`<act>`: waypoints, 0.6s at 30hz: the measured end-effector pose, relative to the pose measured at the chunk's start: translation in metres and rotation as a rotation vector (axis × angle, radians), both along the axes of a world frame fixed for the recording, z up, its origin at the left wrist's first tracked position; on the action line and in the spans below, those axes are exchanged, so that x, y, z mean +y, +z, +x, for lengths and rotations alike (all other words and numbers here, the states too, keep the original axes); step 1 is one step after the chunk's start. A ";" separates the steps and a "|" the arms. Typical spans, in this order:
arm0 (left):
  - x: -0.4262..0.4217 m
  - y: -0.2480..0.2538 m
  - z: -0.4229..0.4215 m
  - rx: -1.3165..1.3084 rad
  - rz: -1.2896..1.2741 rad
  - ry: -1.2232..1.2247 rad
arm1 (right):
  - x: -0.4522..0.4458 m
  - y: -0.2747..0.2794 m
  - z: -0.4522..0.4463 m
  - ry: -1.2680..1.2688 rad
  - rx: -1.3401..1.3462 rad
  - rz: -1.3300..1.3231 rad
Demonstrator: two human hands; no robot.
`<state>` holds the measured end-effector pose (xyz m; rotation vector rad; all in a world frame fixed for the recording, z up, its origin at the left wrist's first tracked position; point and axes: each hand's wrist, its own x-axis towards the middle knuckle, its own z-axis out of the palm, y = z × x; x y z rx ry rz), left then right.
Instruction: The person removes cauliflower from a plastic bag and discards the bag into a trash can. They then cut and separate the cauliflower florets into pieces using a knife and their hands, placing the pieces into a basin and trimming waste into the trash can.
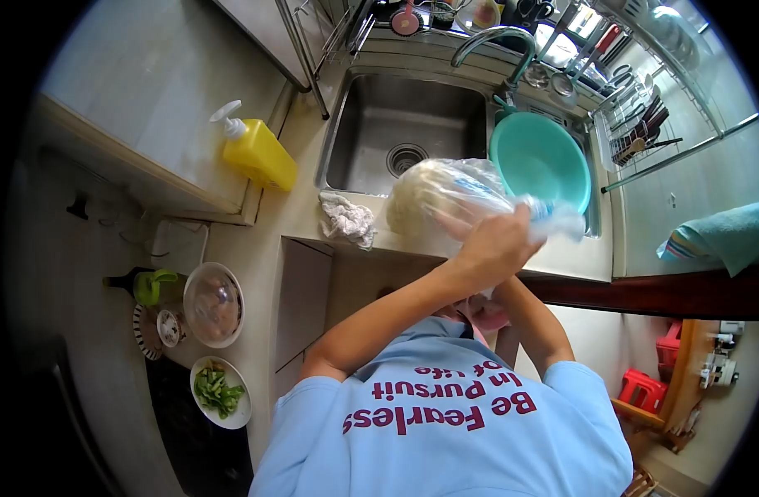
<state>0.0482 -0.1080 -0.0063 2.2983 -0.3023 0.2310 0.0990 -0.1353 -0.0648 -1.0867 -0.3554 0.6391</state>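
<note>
Over the counter's [298, 217] front edge, beside the steel sink [363, 141], hangs a clear plastic bag [474, 184]; its thin film could tear and drop the pale, lumpy contents [406, 197] if the left hand [499, 248], clenched around the bunched plastic, tugs too hard. The right hand is hidden, so I can't tell its grip. Glossy crinkles contrast with the smooth, round green basin [538, 157] and rumpled cloth [346, 219].

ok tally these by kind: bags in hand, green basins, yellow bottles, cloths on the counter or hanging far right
Bag: 1
Basin: 1
Bottle: 1
Cloths: 2 (rag, towel)
Total: 5
</note>
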 end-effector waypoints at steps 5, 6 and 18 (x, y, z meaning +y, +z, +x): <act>0.025 0.040 -0.037 -0.289 0.413 -0.111 | -0.027 0.011 0.018 -0.049 0.057 0.078; 0.034 0.038 -0.047 -0.444 0.208 -0.070 | -0.034 0.014 0.022 -0.053 0.064 0.090; 0.116 -0.015 0.035 -0.005 -0.664 0.419 | -0.083 0.014 0.086 -0.023 -0.315 -0.149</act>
